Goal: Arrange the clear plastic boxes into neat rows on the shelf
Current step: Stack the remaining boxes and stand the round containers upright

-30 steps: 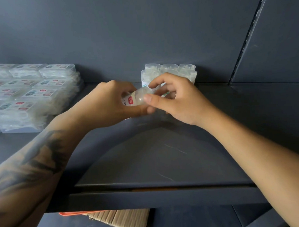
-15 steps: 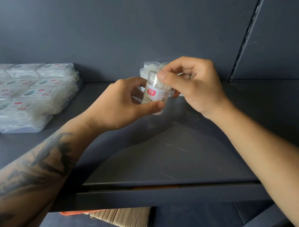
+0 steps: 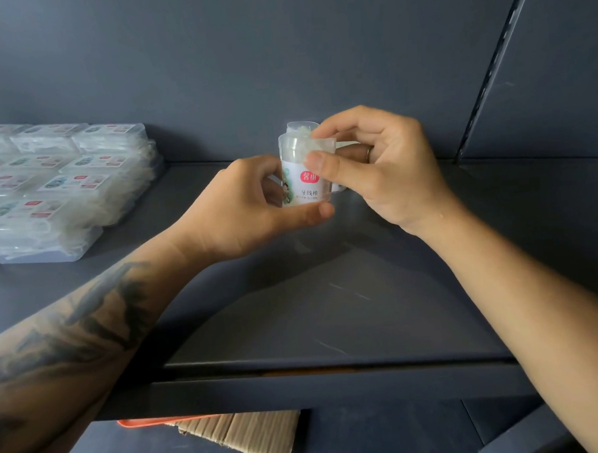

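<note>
Clear plastic, thin-walled and glossy: the tub point(image 3: 303, 171) is a small upright cylinder with a white label and a red badge, held just above the shelf point(image 3: 328, 310) near its back wall. The left hand point(image 3: 242, 208) curls round its lower half, thumb under the base edge and fingers behind, while the right hand point(image 3: 374, 168) pinches the lid end between thumb and forefinger; both are closed on the same tub, neither wide. Behind it, mostly hidden by the right hand, more tubs point(image 3: 298, 127) stand against the wall, and only a lid and a bit of label show. Far to the left, flat boxes point(image 3: 66, 188) lie stacked in rows, well apart from the hands. I judge the tub light and rigid enough to keep its shape, though its smooth wall looks slippery and its lid may pop off if squeezed from above, so the safest hold seems to be around the labelled middle, where paper gives some grip, with a finger beneath the base. Its loose white contents probably shift little. Being tall for its width, it looks apt to tip when set down, so it likely wants lowering flat on its base, touching its neighbours. Below the shelf edge, cardboard point(image 3: 245, 434) and an orange rim point(image 3: 162, 421) show.
</note>
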Demonstrator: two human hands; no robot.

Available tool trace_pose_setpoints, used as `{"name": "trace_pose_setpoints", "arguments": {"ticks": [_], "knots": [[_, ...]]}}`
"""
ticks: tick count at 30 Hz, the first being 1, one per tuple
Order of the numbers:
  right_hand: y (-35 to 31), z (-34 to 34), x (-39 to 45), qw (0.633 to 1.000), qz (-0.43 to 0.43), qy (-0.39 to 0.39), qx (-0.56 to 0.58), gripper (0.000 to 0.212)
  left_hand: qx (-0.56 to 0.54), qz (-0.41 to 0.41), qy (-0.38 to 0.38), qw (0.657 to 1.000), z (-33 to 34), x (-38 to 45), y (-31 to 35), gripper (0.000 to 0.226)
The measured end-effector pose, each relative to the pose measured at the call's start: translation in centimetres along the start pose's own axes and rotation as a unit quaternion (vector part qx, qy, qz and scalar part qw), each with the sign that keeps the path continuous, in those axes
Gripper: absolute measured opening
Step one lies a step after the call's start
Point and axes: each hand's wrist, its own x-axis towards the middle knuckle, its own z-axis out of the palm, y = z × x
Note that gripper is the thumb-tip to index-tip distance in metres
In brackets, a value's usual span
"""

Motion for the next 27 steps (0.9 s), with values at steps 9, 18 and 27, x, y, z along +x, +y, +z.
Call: {"name": "trace_pose_setpoints", "arguments": {"ticks": [9, 18, 27], "knots": [[-0.4, -1.0, 0.2, 0.998, -0.012, -0.009, 0.053, 0.017, -0.076, -0.006, -0.050, 0.996, -0.1, -0.1, 0.4, 0.027], [-0.8, -0.9, 0.2, 0.997, -0.006, -0.012, 0.070, 0.018, -0.075, 0.004, -0.043, 0.996, -0.1, -0.3, 0.8, 0.029], [-0.2, -0.9, -0.1, 0.987, 0.035, -0.050, -0.146, 0.031, 0.129, -0.027, -0.034, 0.991, 0.0, 0.2, -0.6, 0.042]]}}
